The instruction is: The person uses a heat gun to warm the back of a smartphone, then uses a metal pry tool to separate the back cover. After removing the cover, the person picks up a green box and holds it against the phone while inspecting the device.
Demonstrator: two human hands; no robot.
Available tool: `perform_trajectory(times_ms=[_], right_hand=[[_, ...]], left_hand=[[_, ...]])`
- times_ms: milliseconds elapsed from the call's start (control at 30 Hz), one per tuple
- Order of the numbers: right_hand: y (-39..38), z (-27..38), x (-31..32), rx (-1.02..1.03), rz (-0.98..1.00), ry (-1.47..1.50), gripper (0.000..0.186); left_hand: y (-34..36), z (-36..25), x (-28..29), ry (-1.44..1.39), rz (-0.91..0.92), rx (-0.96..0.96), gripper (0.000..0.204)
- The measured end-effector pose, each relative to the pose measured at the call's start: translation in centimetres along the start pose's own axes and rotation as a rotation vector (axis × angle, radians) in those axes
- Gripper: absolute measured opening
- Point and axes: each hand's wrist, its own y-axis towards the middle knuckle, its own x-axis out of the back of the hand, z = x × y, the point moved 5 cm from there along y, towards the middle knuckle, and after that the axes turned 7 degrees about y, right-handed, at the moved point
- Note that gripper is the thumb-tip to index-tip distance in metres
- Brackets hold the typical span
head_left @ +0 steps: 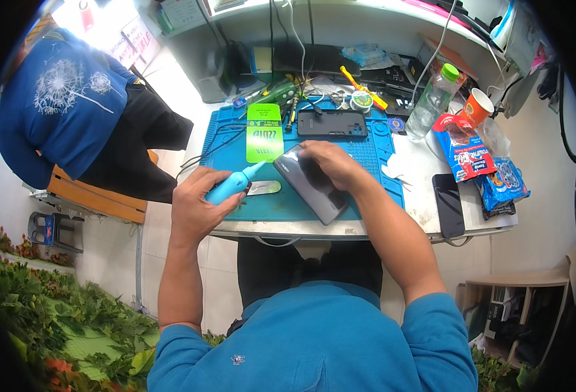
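My left hand (200, 202) is closed round a light-blue squeeze bottle (228, 186), whose tapered nozzle points up and right toward a smartphone. My right hand (334, 164) grips that grey, shiny smartphone (314, 189) by its upper end, tilted over the blue work mat (252, 212). The nozzle tip ends just short of the phone's upper left corner. Beneath them on the mat lies a small clear plastic strip (264, 188). A bright green packet (264, 130) rests just beyond the nozzle. Farther back is a black phone case or frame (332, 123).
At the right stand a green-capped bottle (434, 101) and an orange paper cup (476, 108), near snack packets (461, 149). A black phone (448, 206) lies by the front edge. Tools, cables and a solder spool (361, 100) crowd the back. Another person in blue (72, 98) is at the left.
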Motion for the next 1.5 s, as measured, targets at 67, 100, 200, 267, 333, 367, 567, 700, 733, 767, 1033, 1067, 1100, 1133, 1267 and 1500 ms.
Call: perform_trajectory(times_ms=[67,100,200,267,333,367,567,700,733,767,1033,1067,1100,1133,1267,1500], right_hand=[[0.0,0.0,0.0,-0.007,0.005,-0.005,0.056],[0.1,-0.1,0.1,-0.006,0.002,-0.007,0.056],[0.3,-0.3,0.3,-0.001,-0.007,-0.020,0.055],[0.2,-0.2,0.2,0.008,-0.015,-0.042,0.055],[0.3,-0.3,0.3,0.018,-0.013,-0.058,0.054],[0.4,-0.3,0.3,0.025,-0.013,-0.067,0.054],[0.1,-0.2,0.2,0.018,-0.026,-0.042,0.052],[0.2,-0.1,0.2,0.052,-0.034,-0.031,0.040],[0.2,-0.4,0.3,0.076,-0.047,-0.016,0.029],[0.4,-0.4,-0.1,0.105,-0.048,-0.001,0.021],[0.4,0.3,-0.8,-0.029,0.217,-0.049,0.055],[0.1,0.9,-1.4,0.084,0.226,-0.174,0.072],[-0.6,1.5,-2.0,0.109,0.232,-0.269,0.080],[-1.2,2.0,-2.1,0.136,0.226,-0.361,0.089],[-1.7,2.1,-2.9,0.212,0.228,-0.667,0.108],[-1.8,2.0,-3.2,0.221,0.248,-0.786,0.112]], left_hand=[[0.1,-0.3,0.2,0.047,-0.017,-0.024,0.038],[0.2,-0.4,0.2,0.066,-0.026,-0.036,0.038],[0.2,-0.8,0.3,0.088,-0.025,-0.048,0.038],[0.1,-0.9,0.4,0.101,-0.029,-0.062,0.038],[0.0,-0.9,0.4,0.124,-0.048,-0.089,0.038],[0.0,-0.9,0.4,0.123,-0.052,-0.094,0.038],[0.0,-0.8,0.6,0.130,-0.064,-0.114,0.039],[0.0,-0.4,0.4,0.105,-0.060,-0.089,0.041],[0.1,-0.2,0.2,0.094,-0.058,-0.081,0.041],[0.2,0.3,0.5,0.041,-0.059,-0.051,0.041],[7.4,13.8,-1.8,-0.217,-0.195,0.205,0.051],[9.3,16.1,-2.5,-0.196,-0.246,0.184,0.054],[11.1,18.9,-3.5,-0.137,-0.216,0.275,0.060],[12.9,18.9,-3.8,-0.032,-0.224,0.322,0.062],[17.1,22.4,-5.5,0.155,-0.215,0.432,0.060],[18.7,21.7,-6.6,0.186,-0.156,0.466,0.063]])
